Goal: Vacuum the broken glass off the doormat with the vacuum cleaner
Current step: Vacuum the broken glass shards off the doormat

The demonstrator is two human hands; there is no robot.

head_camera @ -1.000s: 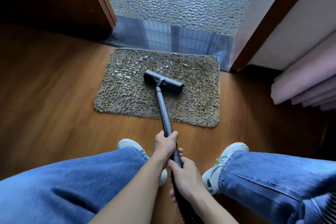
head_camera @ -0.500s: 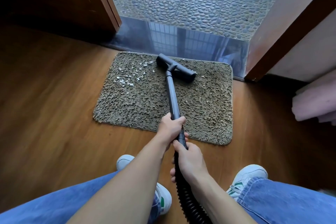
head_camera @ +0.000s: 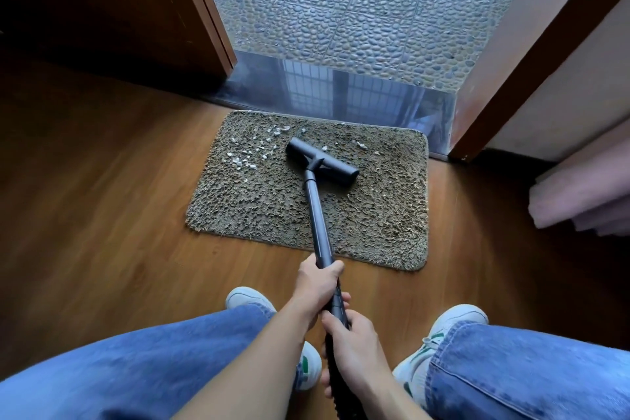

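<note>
A shaggy brown doormat [head_camera: 381, 215] lies on the wooden floor before a doorway. White bits of broken glass [head_camera: 245, 160] are scattered over its upper left part, and a few more [head_camera: 360, 144] lie near its far edge. The dark vacuum head [head_camera: 322, 165] rests on the mat's upper middle, just right of the main glass patch. Its dark wand [head_camera: 317, 211] runs back to me. My left hand [head_camera: 315, 286] grips the wand's lower end. Just behind it, my right hand [head_camera: 354, 348] holds the ribbed hose end [head_camera: 337, 382].
A dark wooden door [head_camera: 112, 10] stands open at the left. A glossy threshold [head_camera: 341, 92] and pebble tiles [head_camera: 358, 10] lie beyond the mat. A door frame [head_camera: 531, 54] rises at the right, with pink fabric [head_camera: 586, 194] beside it. My jeans and white sneakers [head_camera: 446, 334] fill the bottom.
The vacuum head went forward to the mat's far edge, then came back toward me to the upper middle. Both hands stayed on the wand. Less glass shows in the mat's middle.
</note>
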